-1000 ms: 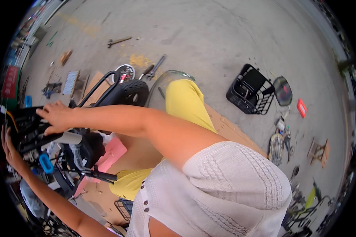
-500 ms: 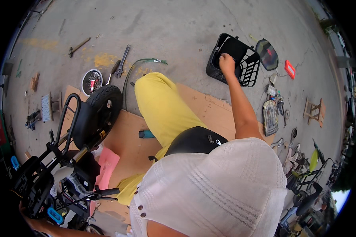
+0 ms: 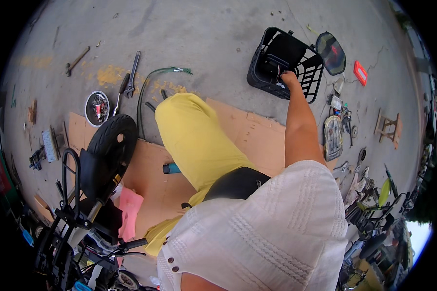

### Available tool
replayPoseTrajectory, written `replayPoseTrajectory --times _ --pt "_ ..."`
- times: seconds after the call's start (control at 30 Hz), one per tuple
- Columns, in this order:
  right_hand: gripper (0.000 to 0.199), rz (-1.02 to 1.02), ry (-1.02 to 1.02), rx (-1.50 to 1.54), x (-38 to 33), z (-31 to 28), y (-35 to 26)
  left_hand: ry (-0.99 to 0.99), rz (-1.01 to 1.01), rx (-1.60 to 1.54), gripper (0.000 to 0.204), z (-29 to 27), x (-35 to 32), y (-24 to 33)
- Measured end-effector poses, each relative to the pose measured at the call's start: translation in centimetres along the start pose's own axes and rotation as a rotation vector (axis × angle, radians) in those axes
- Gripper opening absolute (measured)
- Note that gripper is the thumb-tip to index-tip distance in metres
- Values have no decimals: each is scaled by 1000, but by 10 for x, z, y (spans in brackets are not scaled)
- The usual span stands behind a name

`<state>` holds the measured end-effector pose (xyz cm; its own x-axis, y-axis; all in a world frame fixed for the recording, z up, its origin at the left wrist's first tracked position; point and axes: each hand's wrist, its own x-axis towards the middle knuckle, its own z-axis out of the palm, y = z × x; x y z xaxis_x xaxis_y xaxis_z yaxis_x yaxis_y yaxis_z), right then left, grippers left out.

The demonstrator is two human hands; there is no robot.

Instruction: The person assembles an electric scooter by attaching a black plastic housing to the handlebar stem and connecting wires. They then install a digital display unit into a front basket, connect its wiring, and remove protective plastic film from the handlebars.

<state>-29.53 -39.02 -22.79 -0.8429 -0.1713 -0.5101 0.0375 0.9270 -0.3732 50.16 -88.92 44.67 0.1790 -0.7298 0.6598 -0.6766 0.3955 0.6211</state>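
My right hand (image 3: 289, 78) reaches into a black plastic basket (image 3: 311, 72) with latticed sides, at the far right. Its fingers are closed at the basket's inside, beside a small dark boxy thing (image 3: 276, 64) and a thin pale strip; what they hold is too small to make out. My left hand is out of view. At the lower left stands a two-wheeler with a black tyre (image 3: 115, 150) and a handlebar grip (image 3: 135, 243).
Cardboard (image 3: 155, 160) lies under my legs. Around it on the concrete are a bowl of small hardware (image 3: 97, 108), an adjustable wrench (image 3: 133, 75), a hammer (image 3: 77, 60), a green cable bundle (image 3: 148, 87), a red case (image 3: 360, 72) and a small wooden stool (image 3: 388, 128).
My right hand has shifted rightward inside the basket, uncovering the dark boxy thing. My left hand, earlier at the vehicle's lower left, has gone from view. The whole view has shifted a little.
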Motion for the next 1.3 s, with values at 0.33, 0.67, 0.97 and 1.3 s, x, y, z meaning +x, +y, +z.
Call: replayPoseTrajectory --times 0.33,0.67,0.97,1.3 --pt "16 232 -228 658 -46 -46 -49 -55 -13 88 20 12 -6 7" --pt "35 131 -505 1096 -78 -110 -72 -70 -36 78 23 1 -9 -12" --pt "66 66 -514 1266 -114 -89 -89 -76 -47 70 26 -12 -18 -19" --pt "83 105 -407 1174 -105 -64 -70 -91 -46 98 30 -16 -16 -20"
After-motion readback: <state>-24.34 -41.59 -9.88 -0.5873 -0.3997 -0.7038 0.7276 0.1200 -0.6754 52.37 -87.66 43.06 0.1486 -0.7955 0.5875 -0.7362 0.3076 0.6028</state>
